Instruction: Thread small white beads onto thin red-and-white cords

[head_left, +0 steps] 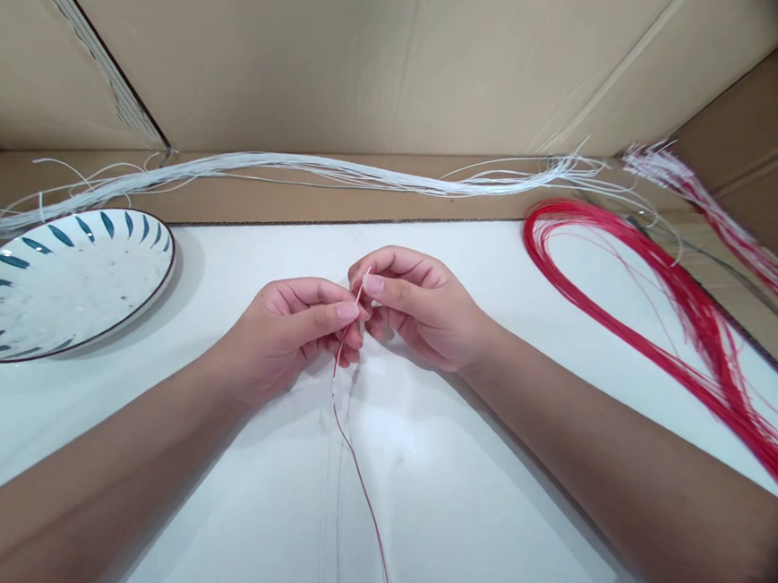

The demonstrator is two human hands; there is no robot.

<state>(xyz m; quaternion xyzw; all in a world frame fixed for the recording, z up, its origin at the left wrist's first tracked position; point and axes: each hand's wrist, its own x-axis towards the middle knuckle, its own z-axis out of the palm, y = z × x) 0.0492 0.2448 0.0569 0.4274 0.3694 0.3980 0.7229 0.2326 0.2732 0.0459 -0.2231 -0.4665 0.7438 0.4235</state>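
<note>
I see bare white table [482,478] around both hands, with open room from 4 to 8 o'clock. The plate [59,279] sits at 9 o'clock, the red wire bundle [664,295] at 3, the white wire bundle [304,170] along the cardboard wall [380,57] at 12. My left hand [288,333] and right hand [415,307] pinch one red wire [358,469] at centre. Its long axis runs from 12 towards 6, trailing off the near edge.
</note>
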